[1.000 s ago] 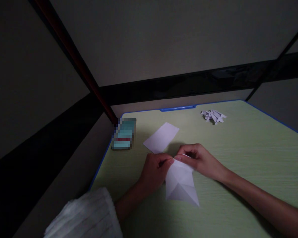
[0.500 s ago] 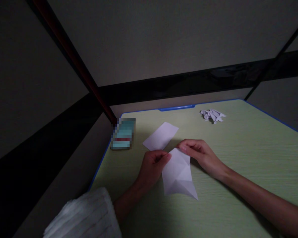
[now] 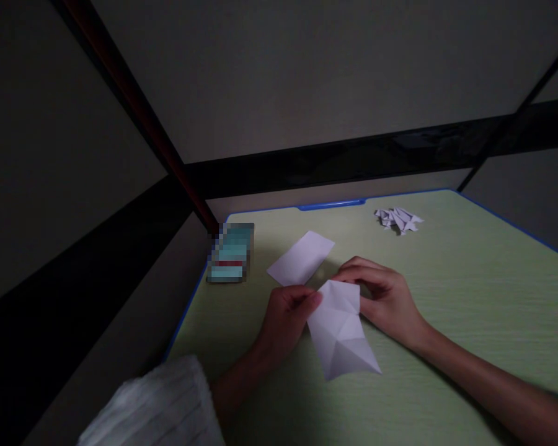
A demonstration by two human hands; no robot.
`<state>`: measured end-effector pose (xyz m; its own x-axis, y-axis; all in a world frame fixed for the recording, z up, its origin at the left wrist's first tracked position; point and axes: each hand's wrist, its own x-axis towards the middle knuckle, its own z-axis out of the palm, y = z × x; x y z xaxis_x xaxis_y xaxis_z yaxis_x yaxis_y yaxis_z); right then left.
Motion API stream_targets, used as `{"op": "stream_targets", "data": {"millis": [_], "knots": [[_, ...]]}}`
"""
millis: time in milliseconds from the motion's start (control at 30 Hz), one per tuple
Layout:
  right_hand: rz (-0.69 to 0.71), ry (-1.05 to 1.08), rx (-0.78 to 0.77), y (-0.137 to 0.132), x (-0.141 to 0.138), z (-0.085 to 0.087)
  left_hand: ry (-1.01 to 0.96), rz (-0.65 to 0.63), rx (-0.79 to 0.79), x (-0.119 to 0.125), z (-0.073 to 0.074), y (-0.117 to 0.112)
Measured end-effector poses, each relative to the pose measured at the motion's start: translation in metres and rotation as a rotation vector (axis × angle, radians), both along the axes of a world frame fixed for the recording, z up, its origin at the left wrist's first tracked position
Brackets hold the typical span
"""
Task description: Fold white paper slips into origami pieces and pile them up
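Observation:
A creased white paper lies partly lifted over the green table, its point toward me. My left hand pinches the paper's upper left edge. My right hand curls around its upper right corner, fingers closed on the sheet. A flat white sheet lies just beyond both hands.
A small teal box sits near the table's left edge. Several folded white paper figures lie at the far right. The table has a blue rim; dark walls and beams stand behind it. A white sleeve covers my left arm.
The creased paper has turned, its near point swinging rightward. My right hand shifted from the top edge to the upper right corner; my left hand kept its pinch.

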<state>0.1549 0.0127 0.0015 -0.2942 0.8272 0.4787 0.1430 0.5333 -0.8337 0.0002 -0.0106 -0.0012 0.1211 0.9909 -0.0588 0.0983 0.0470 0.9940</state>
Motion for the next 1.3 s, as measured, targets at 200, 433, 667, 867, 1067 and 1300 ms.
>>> {"op": "stream_targets", "data": {"millis": [200, 433, 667, 867, 1067, 1300], "knots": [[-0.065, -0.045, 0.124, -0.002, -0.001, 0.002, 0.044, -0.066, 0.029, 0.002, -0.003, -0.003], [-0.116, -0.133, 0.345, -0.007, 0.001, -0.002, 0.056, -0.038, 0.035, 0.002, -0.001, -0.002], [0.027, -0.096, 0.216, -0.005, 0.0, -0.005, 0.101, -0.068, 0.047, 0.004, -0.004, -0.004], [-0.035, 0.083, -0.072, -0.003, -0.008, -0.007, 0.234, 0.045, 0.232, -0.045, 0.028, 0.041], [0.006, 0.038, -0.104, -0.002, -0.009, -0.011, 0.79, 0.309, 0.204, -0.129, 0.027, 0.112], [0.023, 0.029, -0.117, 0.0, -0.009, -0.012, 0.881, 0.322, 0.258, -0.15, 0.023, 0.106]]}}
